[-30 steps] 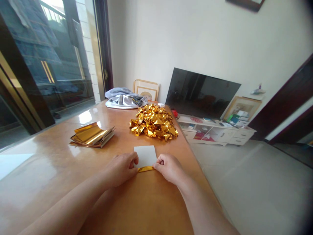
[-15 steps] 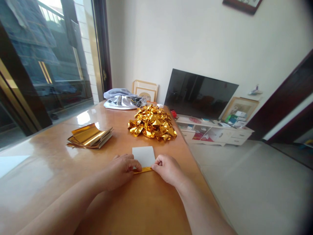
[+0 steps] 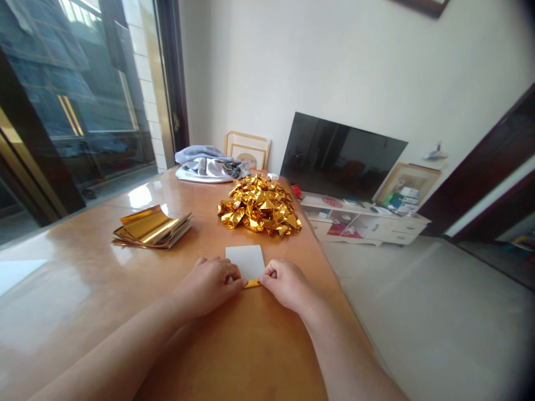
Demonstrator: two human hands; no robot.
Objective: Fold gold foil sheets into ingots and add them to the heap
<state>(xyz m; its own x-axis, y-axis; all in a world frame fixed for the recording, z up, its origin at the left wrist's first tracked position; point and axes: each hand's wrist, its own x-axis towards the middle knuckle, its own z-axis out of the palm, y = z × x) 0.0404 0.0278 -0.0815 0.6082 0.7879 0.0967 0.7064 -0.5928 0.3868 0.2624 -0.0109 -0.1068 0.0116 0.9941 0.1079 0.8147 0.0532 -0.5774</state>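
A sheet of gold foil paper (image 3: 246, 260) lies on the wooden table (image 3: 234, 356), pale side up, with a narrow gold strip folded over along its near edge. My left hand (image 3: 217, 281) has its fingers curled and its thumb on the left part of that folded strip. At the strip's right end, my right hand (image 3: 286, 283) pinches the paper between thumb and bent fingers. Beyond the sheet rises a heap of folded gold foil pieces (image 3: 261, 206). A stack of gold foil sheets (image 3: 152, 227), slightly curled, rests to the left.
Folded light-coloured cloth (image 3: 209, 164) lies at the table's far end, near framed pictures (image 3: 247, 150) against the wall. A large television (image 3: 340, 159) stands on a white cabinet (image 3: 368, 225) to the right. A pale sheet (image 3: 20, 273) lies at the left. The table's right edge is close to my right arm.
My left hand's thumb has slid right along the folded strip, closer to my right hand. My right hand keeps its pinch at the right end. The view has tipped slightly.
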